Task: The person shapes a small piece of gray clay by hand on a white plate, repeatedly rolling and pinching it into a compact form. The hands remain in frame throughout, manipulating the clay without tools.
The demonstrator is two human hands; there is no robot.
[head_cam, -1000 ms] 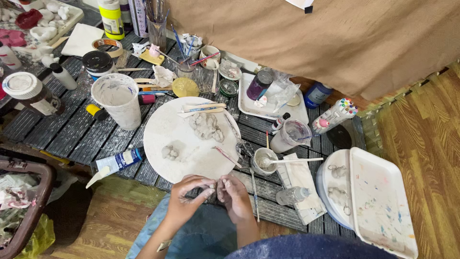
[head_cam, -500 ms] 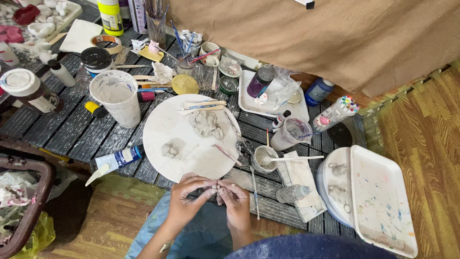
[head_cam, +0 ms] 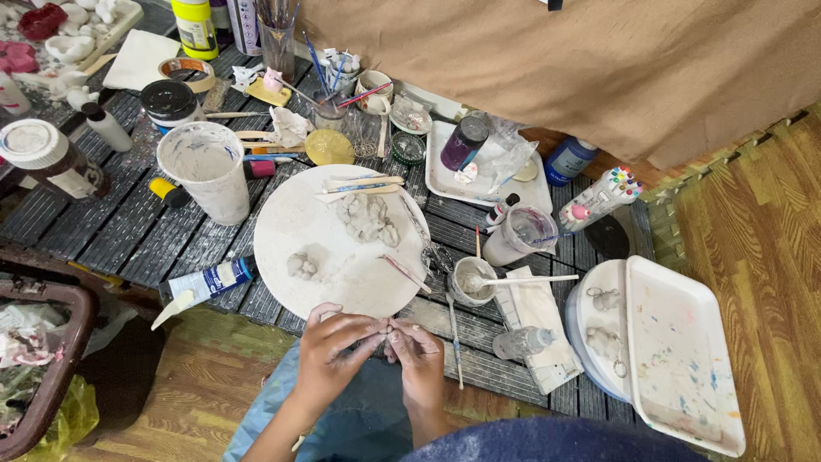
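1. I see the left hand (head_cam: pixel 332 349) and right hand (head_cam: pixel 416 352) meet fingertip to fingertip over the lap, fingers pinched shut on a small clay piece (head_cam: pixel 387 330), mostly hidden between them.
2. Just beyond lies the round white board (head_cam: pixel 342 248) with two clay lumps. A small cup (head_cam: pixel 473 281) holding a spoon stands right of it, and a paint tube (head_cam: pixel 208 281) lies at its left. Nothing blocks the hands.
3. Compared with a second ago, the hands stay at the table edge, pressed closer together.
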